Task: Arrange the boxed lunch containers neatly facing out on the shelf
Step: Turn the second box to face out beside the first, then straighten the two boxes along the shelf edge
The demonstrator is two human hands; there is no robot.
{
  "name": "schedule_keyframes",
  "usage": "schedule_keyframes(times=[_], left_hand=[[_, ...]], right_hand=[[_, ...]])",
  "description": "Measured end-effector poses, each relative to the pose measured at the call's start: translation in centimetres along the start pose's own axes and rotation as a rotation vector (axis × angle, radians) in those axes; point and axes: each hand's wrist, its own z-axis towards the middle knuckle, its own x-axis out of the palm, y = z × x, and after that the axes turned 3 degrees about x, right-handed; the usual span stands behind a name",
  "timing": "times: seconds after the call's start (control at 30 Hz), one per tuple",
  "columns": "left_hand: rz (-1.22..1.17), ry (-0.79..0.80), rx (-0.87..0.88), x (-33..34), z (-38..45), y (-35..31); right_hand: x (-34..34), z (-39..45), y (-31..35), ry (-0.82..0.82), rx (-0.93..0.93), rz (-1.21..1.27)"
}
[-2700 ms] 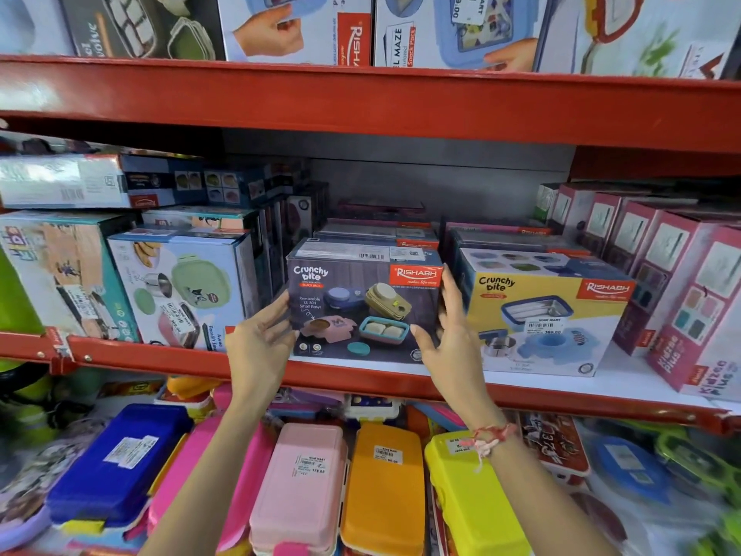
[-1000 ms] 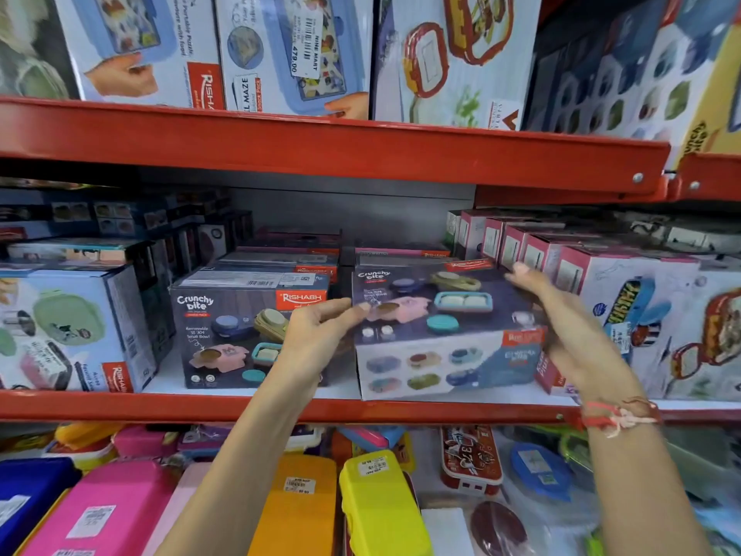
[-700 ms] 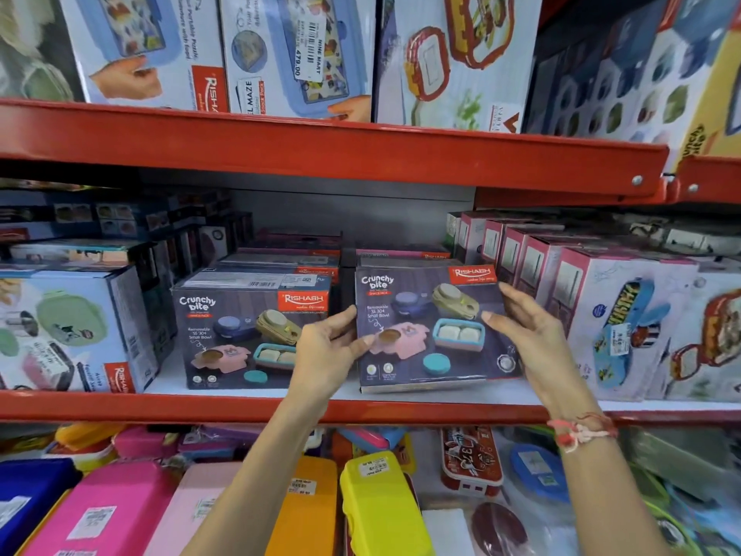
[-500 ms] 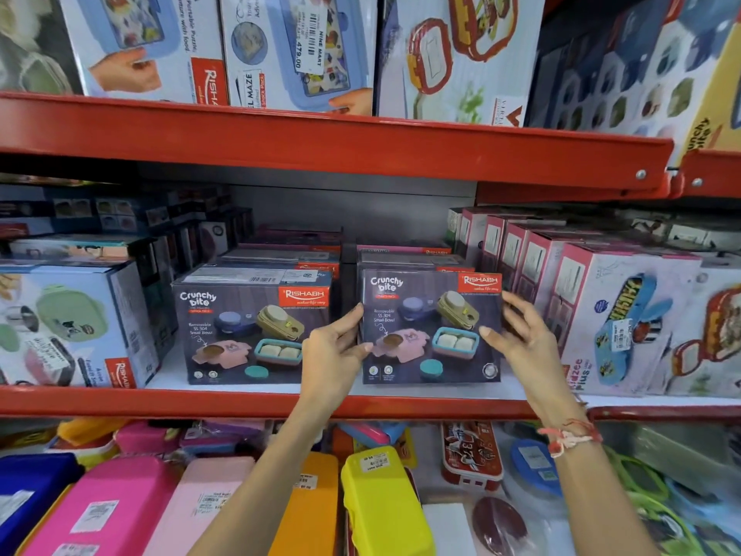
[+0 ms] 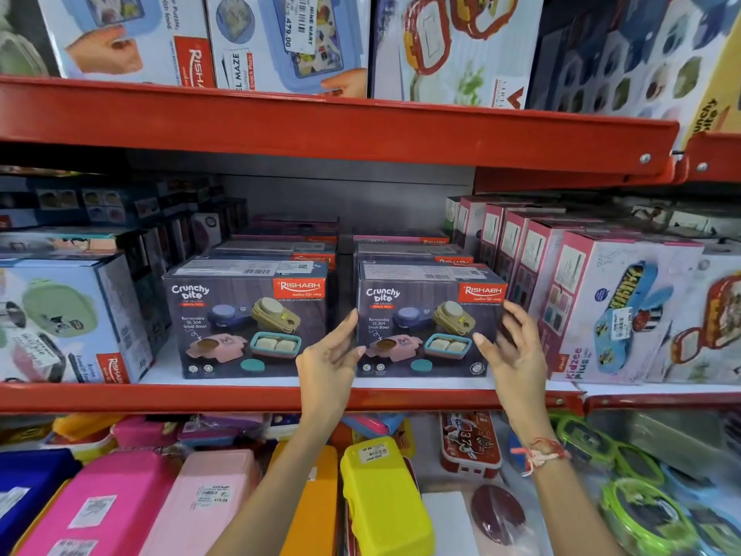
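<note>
Two dark Crunchy Bite lunch boxes stand side by side on the red middle shelf (image 5: 200,397), both with their printed fronts facing out. The left box (image 5: 244,323) stands alone, untouched. My left hand (image 5: 328,363) grips the left edge of the right box (image 5: 421,315), thumb on its front. My right hand (image 5: 513,355) holds its right edge the same way. This box rests flat and upright on the shelf. More boxes of the same kind are lined up behind both.
Pink Kidzee Plus boxes (image 5: 625,315) crowd the shelf just right of my right hand. A light blue boxed lunch set (image 5: 60,323) stands at the left. The red upper shelf (image 5: 320,122) hangs low overhead. Loose plastic lunch boxes, yellow (image 5: 385,495) and pink (image 5: 108,503), fill the level below.
The right box was tilted back in my hands a second ago; it has been turned upright, front facing out, and set down beside the left box.
</note>
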Motion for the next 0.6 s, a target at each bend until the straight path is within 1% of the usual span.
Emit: schedule_keyframes(times=[0.13, 0.23, 0.27, 0.33, 0.37, 0.4, 0.43, 0.5, 0.6], left_hand=[[0.025, -0.014, 0.004, 0.3, 0.0, 0.5], [0.030, 0.015, 0.017, 0.1, -0.2, 0.7], [0.047, 0.021, 0.040, -0.1, -0.4, 0.8], [0.101, 0.019, 0.103, -0.8, -1.0, 0.8], [0.121, 0.011, 0.135, -1.3, -1.4, 0.8], [0.136, -0.003, 0.163, -1.9, -1.8, 0.7], [0.144, -0.027, 0.188, -2.7, -2.2, 0.5], [0.154, -0.095, 0.222, -4.4, -2.7, 0.0], [0.169, -0.256, 0.287, -7.2, -2.6, -0.8]], right_hand=[[0.1, -0.2, -0.2, -0.028, -0.015, -0.038], [0.6, -0.7, -0.2, -0.063, -0.018, -0.079], [1.0, -1.2, -0.2, -0.119, -0.036, -0.111], [2.2, -2.4, -0.1, -0.290, -0.098, -0.144], [3.0, -3.2, 0.2, -0.357, -0.134, -0.125], [3.9, -4.0, 0.5, -0.390, -0.173, -0.102], [4.9, -4.8, 1.0, -0.390, -0.211, -0.078], [7.0, -6.2, 2.3, -0.312, -0.253, -0.030], [10.2, -8.1, 4.5, -0.074, -0.244, 0.039]])
